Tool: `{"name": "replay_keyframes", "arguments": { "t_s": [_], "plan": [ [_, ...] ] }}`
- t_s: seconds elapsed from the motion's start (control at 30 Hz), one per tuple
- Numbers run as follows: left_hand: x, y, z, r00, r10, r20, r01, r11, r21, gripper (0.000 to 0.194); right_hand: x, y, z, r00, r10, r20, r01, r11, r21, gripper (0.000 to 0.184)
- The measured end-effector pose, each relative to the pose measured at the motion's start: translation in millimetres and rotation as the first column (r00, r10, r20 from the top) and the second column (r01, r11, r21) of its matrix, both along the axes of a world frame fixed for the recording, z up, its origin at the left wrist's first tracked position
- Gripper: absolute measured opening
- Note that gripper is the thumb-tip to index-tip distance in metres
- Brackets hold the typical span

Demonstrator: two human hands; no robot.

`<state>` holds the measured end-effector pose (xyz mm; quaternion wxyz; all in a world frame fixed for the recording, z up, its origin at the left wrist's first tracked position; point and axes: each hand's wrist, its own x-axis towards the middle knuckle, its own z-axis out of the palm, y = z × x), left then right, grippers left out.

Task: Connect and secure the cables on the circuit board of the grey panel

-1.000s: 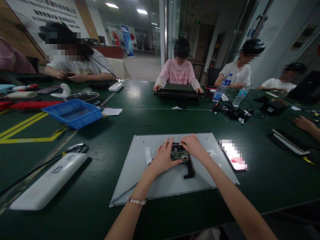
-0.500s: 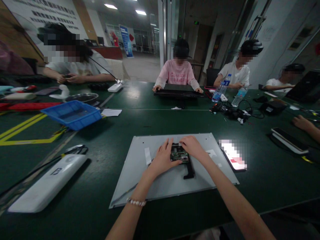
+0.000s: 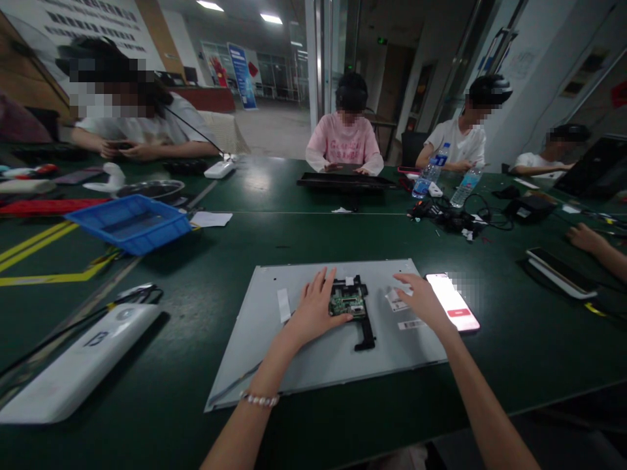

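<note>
A grey display panel [image 3: 392, 346] lies flat on the green table, its back facing up. Near its middle sits a green circuit board [image 3: 349, 304] in a black bracket [image 3: 365, 336]. My left hand [image 3: 316, 307] rests along the left side of the board, fingers spread and thumb by its lower edge. My right hand [image 3: 424, 300] is apart from the board, over the panel's right part, with fingers parted and nothing visible in them. Below that hand are white labels [image 3: 410, 324] on the panel. A white tape strip [image 3: 284, 305] is left of my left hand.
A lit phone [image 3: 455, 307] lies just right of the panel. Left stand a white power-bank-like device [image 3: 83, 365] with cables and a blue tray [image 3: 130, 225]. Across are a black monitor [image 3: 345, 183], bottles [image 3: 467, 186] and tangled cables [image 3: 455, 219]. Several people sit around the table.
My right hand has left the board's upper right corner and moved right, opening. My left hand stays at the board. The person opposite has drawn both hands in behind the monitor.
</note>
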<state>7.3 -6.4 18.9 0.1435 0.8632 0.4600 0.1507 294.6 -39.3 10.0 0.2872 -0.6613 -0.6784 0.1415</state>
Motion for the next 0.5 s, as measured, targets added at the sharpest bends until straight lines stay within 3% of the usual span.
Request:
{"name": "replay_keyframes", "arguments": {
  "t_s": [0.1,0.3,0.5],
  "plan": [
    [4,-3,3.8,0.999,-0.03,-0.034,0.031,0.998,0.052,0.1,-3,-4,-6.2,0.999,-0.004,-0.053,0.002,0.999,-0.037,0.036],
    [15,-10,8.6,0.995,-0.07,-0.076,0.08,0.988,0.133,0.071,-12,-9,-13.3,0.987,-0.043,-0.153,0.039,0.999,-0.03,0.025],
    [23,2,6.5,1.0,0.009,0.007,-0.01,0.979,0.204,0.033,-12,-7,-23.6,0.973,-0.067,-0.222,0.071,0.997,0.009,0.02]
  ]
}}
